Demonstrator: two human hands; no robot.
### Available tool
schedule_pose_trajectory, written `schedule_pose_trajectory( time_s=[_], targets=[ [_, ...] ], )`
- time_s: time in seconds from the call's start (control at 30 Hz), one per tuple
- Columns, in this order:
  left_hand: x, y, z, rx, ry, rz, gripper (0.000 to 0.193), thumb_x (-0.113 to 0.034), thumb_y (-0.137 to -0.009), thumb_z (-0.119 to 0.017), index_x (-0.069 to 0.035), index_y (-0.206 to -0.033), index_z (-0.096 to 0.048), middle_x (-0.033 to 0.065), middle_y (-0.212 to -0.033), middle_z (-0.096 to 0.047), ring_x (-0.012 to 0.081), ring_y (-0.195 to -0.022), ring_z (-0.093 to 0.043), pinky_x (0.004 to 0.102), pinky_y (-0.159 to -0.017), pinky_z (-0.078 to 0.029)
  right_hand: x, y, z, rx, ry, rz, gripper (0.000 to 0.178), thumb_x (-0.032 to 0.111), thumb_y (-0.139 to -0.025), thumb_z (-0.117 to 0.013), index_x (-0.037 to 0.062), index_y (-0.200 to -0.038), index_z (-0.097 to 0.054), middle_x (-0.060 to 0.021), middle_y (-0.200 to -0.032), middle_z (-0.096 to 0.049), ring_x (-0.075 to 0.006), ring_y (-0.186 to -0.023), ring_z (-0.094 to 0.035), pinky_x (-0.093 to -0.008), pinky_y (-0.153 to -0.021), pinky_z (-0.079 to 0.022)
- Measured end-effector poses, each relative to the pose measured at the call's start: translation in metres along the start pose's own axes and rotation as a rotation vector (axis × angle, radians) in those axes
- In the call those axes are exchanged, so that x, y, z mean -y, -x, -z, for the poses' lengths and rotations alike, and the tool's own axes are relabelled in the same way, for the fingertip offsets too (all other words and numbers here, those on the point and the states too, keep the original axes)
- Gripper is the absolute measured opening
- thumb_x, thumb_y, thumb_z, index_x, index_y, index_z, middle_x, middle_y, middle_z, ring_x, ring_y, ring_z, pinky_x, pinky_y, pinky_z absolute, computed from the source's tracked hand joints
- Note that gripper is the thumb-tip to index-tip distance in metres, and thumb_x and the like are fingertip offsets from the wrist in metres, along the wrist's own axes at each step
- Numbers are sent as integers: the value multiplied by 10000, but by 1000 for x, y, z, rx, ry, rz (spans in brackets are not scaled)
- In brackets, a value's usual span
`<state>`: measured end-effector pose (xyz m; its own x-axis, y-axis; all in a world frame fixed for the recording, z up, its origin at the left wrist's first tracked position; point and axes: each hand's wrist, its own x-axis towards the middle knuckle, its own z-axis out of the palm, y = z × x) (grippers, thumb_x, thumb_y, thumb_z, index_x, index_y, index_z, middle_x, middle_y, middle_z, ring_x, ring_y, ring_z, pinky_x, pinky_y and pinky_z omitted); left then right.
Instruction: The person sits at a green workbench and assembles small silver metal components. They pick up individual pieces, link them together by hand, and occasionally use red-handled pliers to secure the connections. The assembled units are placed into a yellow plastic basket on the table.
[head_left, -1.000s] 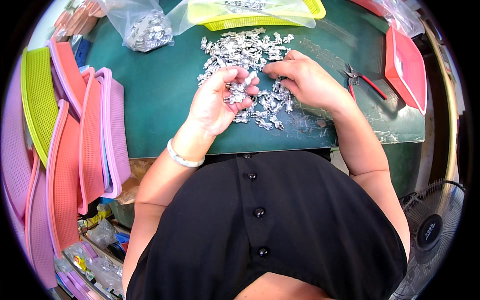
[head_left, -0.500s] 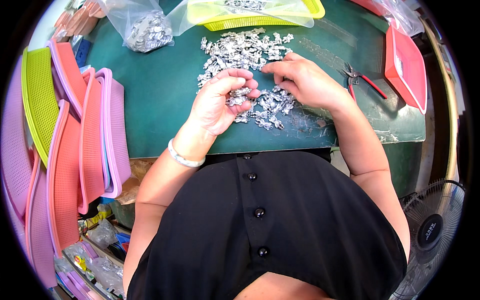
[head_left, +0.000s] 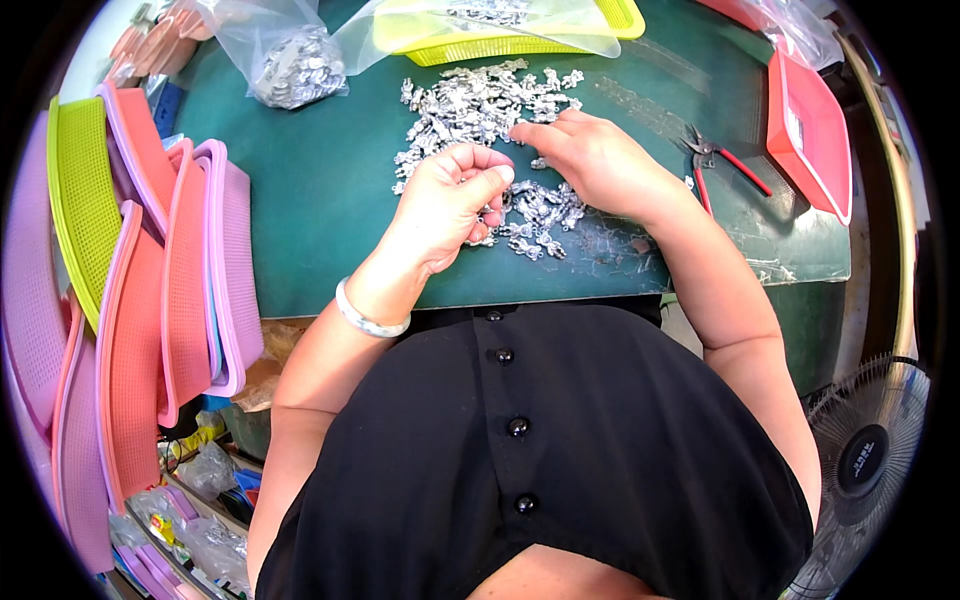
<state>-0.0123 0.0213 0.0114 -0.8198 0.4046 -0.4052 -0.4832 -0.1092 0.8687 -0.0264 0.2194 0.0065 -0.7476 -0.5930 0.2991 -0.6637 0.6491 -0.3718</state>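
My left hand (head_left: pixel 445 205) is closed, palm turned inward, its thumb and fingertips drawn together around small silver metal charms that the fingers now mostly hide. Just past it spreads a large pile of silver charms (head_left: pixel 455 105) on the green tabletop (head_left: pixel 330 220). My right hand (head_left: pixel 610 165) lies palm down at the pile's near right edge. Its index finger stretches to the charms, while the thumb is hidden, and nothing shows in its grasp. Between and below the hands sits a smaller cluster of charms (head_left: pixel 545 210).
Red-handled cutting pliers (head_left: pixel 745 173) lie right of my right hand, near a pink basket (head_left: pixel 820 150). At the back are a yellow-green basket (head_left: pixel 450 50) and a clear bag of silver pieces (head_left: pixel 300 70). Stacked coloured baskets (head_left: pixel 130 350) stand left; a fan (head_left: pixel 860 460) is lower right.
My left fingers have curled in, covering the charms that showed in the palm. My right hand has shifted slightly left, its index finger now further over the pile's edge.
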Motion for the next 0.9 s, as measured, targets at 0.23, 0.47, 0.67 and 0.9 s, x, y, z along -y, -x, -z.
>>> schedule_pose_trajectory(
  time_s=[0.23,0.47,0.67,0.9],
  targets=[
    [0,3,-3,-23,-105,-26,125,-100,-841,-581,-22,-931,-545,6,-664,-526,50,-506,-467,161,-385,-349,2,3,3,23,-310,-127,480,-33,-706,-577,56,-1171,-492,-71,-724,-568,-199,-693,-549,-310,-682,-452],
    [7,-3,-7,8,-228,-136,85,-130,-868,-555,-47,-880,-537,14,-680,-541,55,-502,-470,160,-388,-346,11,3,0,31,-965,-249,477,-43,-777,-528,46,-1237,-440,-31,-759,-581,-90,-684,-541,-236,-628,-446],
    [2,-4,0,3,111,-25,73,-123,-862,-553,-55,-842,-532,37,-670,-546,92,-511,-493,184,-409,-372,11,2,11,30,-1155,-412,419,1,-823,-524,8,-1230,-423,-32,-769,-582,-84,-662,-564,-208,-582,-452],
    [2,-3,2,-4,195,19,74,-135,-861,-560,-65,-850,-536,48,-677,-555,108,-531,-503,188,-406,-366,9,2,9,55,-1176,-415,447,19,-837,-523,3,-1263,-388,-37,-803,-594,-91,-677,-574,-204,-598,-447]
  ],
)
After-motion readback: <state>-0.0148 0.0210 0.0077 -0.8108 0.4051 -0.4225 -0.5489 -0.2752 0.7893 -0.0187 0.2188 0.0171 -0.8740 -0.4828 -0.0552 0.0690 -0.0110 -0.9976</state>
